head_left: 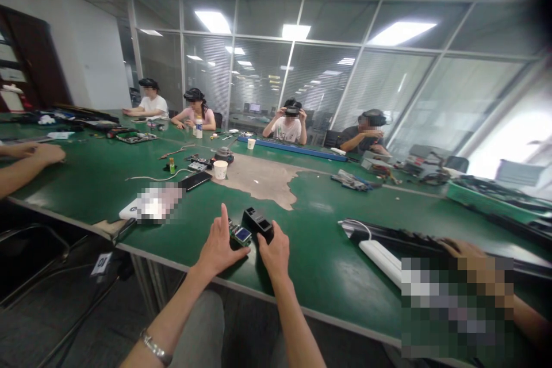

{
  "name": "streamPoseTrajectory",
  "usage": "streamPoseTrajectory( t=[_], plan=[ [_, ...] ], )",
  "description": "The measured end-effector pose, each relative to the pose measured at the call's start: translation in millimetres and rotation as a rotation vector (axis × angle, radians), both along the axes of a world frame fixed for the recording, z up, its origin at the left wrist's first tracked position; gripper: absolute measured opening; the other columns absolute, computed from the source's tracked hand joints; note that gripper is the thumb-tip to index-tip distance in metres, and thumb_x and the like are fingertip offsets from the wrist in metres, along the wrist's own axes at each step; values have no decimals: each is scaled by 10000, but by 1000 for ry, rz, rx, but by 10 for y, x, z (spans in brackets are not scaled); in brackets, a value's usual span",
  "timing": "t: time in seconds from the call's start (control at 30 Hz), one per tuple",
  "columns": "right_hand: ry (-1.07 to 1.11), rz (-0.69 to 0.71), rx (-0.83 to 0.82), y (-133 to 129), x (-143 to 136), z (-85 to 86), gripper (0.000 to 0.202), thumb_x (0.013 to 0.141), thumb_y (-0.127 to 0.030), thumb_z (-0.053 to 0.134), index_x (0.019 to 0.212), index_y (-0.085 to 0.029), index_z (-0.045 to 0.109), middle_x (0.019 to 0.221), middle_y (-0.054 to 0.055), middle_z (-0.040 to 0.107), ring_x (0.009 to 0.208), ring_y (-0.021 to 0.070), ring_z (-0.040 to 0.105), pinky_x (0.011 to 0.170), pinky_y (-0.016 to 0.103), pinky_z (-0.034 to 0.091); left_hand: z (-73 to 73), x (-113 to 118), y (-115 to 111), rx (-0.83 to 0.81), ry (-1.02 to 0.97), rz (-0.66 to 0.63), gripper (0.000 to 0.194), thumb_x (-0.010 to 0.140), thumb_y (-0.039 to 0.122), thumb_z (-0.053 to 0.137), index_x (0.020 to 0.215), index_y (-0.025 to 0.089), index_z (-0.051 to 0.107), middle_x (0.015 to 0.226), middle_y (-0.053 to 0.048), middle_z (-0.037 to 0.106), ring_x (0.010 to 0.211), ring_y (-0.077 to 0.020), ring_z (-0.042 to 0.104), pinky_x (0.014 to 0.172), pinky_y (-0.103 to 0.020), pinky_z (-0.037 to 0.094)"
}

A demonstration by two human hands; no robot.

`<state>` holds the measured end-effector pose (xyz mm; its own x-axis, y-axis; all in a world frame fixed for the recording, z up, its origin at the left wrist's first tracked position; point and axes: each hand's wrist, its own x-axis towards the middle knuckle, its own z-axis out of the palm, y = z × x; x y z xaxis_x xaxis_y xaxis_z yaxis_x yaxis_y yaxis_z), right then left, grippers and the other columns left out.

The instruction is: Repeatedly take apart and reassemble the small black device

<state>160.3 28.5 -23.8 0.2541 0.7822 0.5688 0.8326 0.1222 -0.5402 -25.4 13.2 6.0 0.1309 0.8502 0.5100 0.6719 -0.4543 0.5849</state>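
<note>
My left hand is at the table's near edge with its index finger stretched forward and its thumb spread to the right. Between them sits a small circuit board with a square dark-blue display. The thumb tip reaches the board's near corner; my other left fingers are hidden. Just right of the board, my right hand grips a black plastic casing by its near end, thumb on the left and fingers on the right. Openings show in the casing's top face. Board and casing lie close together, their far ends angled left.
A white power bank, a black phone and a paper cup stand ahead on the left. A co-worker's hand rests near a long white bar at right. Another person's hands are at far left. Several people sit opposite.
</note>
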Motion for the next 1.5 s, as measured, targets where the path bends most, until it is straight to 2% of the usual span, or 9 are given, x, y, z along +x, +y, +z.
streamPoseTrajectory(
  t=[0.13,0.27,0.5,0.7,0.9,1.03,1.27,1.4,1.5],
  plan=[
    [23,22,-8,-41,-5,42,514,805,-314,546,1268,-90,542,1166,150,638,1040,274,569,929,378,407,-45,-54,12,13,-57,-1,1267,676,432,750,1481,160,-191,1348,-177,385,1242,-334,413,1045,-498,324],
    [77,38,-29,-97,-22,95,447,787,-372,578,1175,-152,602,1058,109,676,918,242,606,831,350,444,-121,-108,86,18,-16,-37,1280,660,472,763,1490,156,-159,1434,-209,337,1298,-372,378,1061,-536,300],
    [425,159,13,-188,-73,255,451,779,-475,608,1121,-181,617,936,59,704,820,196,657,781,318,489,-204,-151,161,-86,-60,-97,1355,624,543,790,1482,124,-171,1500,-251,270,1374,-398,300,1100,-575,248],
    [676,230,36,-312,-217,398,464,764,-468,640,1121,-172,619,969,72,710,829,198,673,765,311,516,-276,-229,199,-138,-288,-182,1146,652,374,766,1506,142,39,1574,-204,43,1446,-374,104,1165,-539,152],
    [519,293,40,-296,-463,444,419,789,-433,623,1130,-190,614,970,51,704,815,184,656,752,305,509,-416,-334,327,-158,-845,-139,888,672,168,542,1476,197,166,1530,-149,178,1413,-325,261,1118,-500,325],
    [410,352,-19,-277,-528,438,398,787,-410,619,1116,-186,618,943,50,700,795,182,647,738,302,507,-456,-348,357,-116,-943,-110,901,641,114,535,1468,220,194,1506,-141,235,1378,-313,338,1098,-485,370],
    [124,371,-76,-269,-468,427,400,753,-310,606,1137,-196,609,987,56,686,866,198,631,801,335,500,-421,-322,304,-62,-838,-66,848,656,81,525,1451,244,276,1452,-122,339,1336,-298,403,1068,-484,413],
    [77,328,-97,-247,-460,389,520,745,-342,620,1237,-182,568,1114,88,663,934,218,629,819,348,498,-417,-305,293,-42,-615,-43,835,663,89,504,1459,209,282,1425,-126,377,1292,-280,457,1053,-459,436],
    [35,297,-92,-325,-524,365,466,776,-399,600,1194,-195,597,1087,79,671,914,221,630,797,337,489,-431,-303,302,-58,-457,-59,842,668,95,496,1473,180,263,1394,-131,442,1264,-276,489,1087,-482,394]
  ],
)
